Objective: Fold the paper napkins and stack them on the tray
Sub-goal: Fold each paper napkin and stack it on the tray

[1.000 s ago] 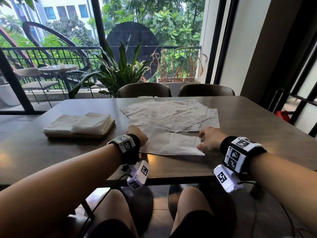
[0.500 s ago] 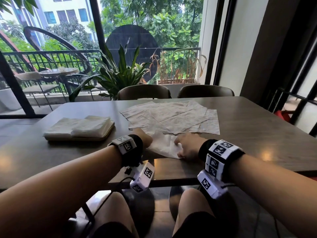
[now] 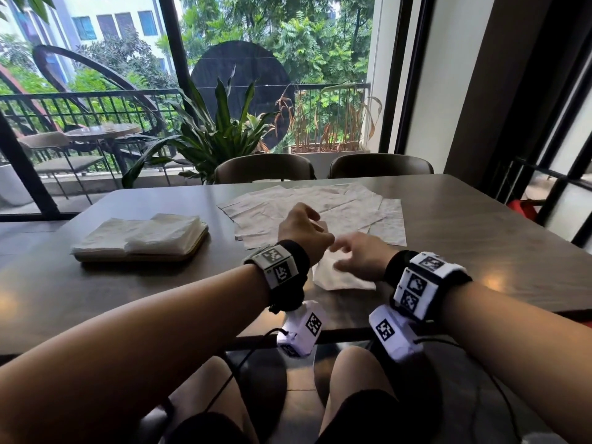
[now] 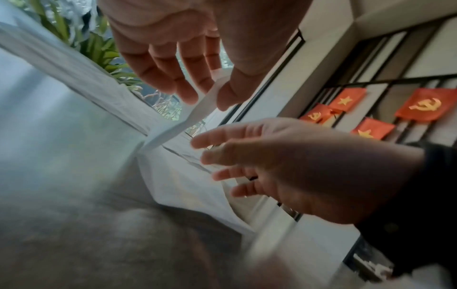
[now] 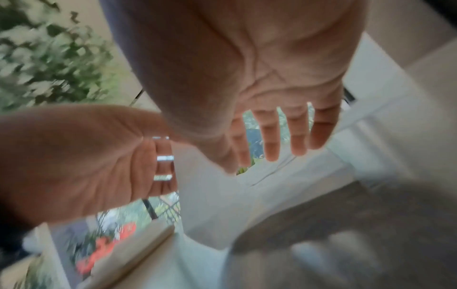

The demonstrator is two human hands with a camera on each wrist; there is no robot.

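Observation:
A white paper napkin (image 3: 342,278), partly folded, lies near the table's front edge between my hands. My left hand (image 3: 304,230) is raised above its left side. In the left wrist view the left hand (image 4: 207,97) pinches the napkin's lifted edge (image 4: 197,109) between thumb and fingers. My right hand (image 3: 357,261) hovers over the napkin's right part with straight, spread fingers (image 4: 222,158) and holds nothing. A wooden tray (image 3: 141,258) at the left carries a stack of folded napkins (image 3: 160,233).
Several unfolded napkins (image 3: 320,208) overlap in a pile just beyond my hands, mid-table. Two chair backs (image 3: 262,168) stand at the far edge, with a window and a plant behind. The dark table (image 3: 464,251) stretches to the right.
My right hand swept left, carrying the napkin's right half over, then let go and opened. My left hand rose off the table, pinching the napkin's edge.

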